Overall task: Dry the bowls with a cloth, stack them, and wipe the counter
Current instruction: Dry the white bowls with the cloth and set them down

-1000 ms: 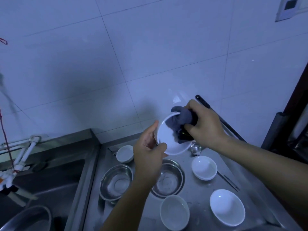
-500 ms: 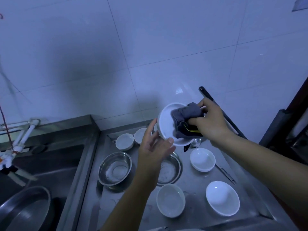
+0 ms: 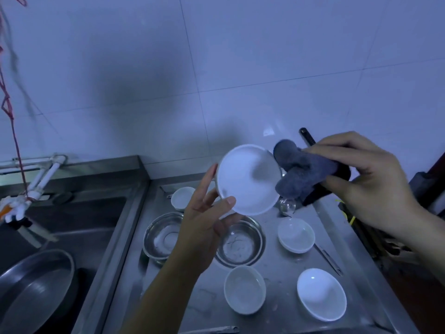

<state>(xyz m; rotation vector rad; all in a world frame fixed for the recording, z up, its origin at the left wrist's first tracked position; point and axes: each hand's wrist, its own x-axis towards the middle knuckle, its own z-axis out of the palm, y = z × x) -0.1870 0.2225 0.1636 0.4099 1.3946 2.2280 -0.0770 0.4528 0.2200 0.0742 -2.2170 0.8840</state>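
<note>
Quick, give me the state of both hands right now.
Left hand: holding the white bowl by its rim, tilted up.
Right hand: gripping the grey cloth, just beside the bowl.

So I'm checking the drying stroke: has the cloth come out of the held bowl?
Yes. The cloth has moved right, out of the bowl, touching only its right rim.

Held bowl sits left of cloth, above countertop bowls.
</note>
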